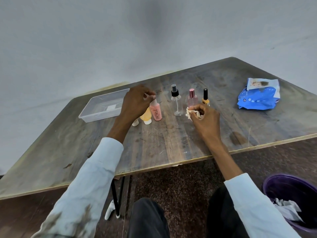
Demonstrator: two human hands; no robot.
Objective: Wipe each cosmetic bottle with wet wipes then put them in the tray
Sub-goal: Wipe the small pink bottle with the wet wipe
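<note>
My left hand (135,102) pinches the top of the pink bottle (155,112), which stands on the desk (171,143) just right of the tray (103,107). My right hand (205,117) holds a crumpled wipe (191,112), fingers curled round it. The pinch on the cap is narrow and high, so if I lift from there the bottle may swing or slip, and a wet wipe will make it slicker. The yellow bottle (146,116) stands touching or nearly touching it (I cannot tell which), so a careless tilt could topple it. My right knuckles sit near the clear sprayer (176,103) and the nail polish (205,98); a wide wiping stroke could knock them over.
</note>
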